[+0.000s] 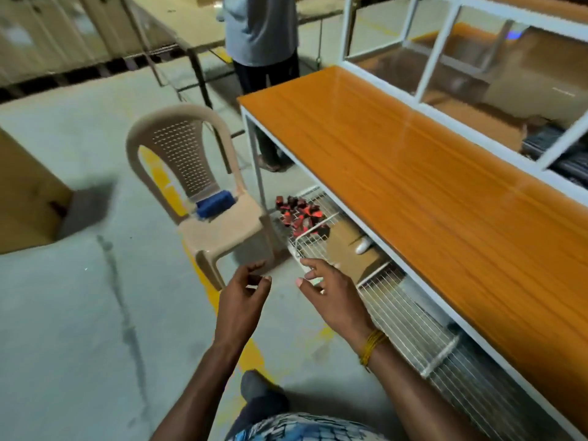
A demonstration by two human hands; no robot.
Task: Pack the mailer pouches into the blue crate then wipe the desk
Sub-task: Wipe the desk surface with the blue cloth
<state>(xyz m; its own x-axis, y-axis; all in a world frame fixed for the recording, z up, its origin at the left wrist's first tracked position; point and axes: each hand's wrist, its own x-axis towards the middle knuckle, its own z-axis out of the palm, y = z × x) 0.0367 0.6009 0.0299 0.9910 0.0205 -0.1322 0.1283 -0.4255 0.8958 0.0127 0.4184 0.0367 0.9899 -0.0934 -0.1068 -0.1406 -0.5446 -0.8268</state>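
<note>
Desk [429, 173], glossy orange woodgrain, lies right; left hand [243, 292] loosely curled, right hand [331, 294] spread, both empty.

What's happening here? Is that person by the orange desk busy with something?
Nothing is being held right now. The left hand and right hand hang empty, fingers loosely curled, in front of the orange desk, whose visible top is bare. A blue block-like thing sits on the plastic chair. Another person stands at the far end.
</note>
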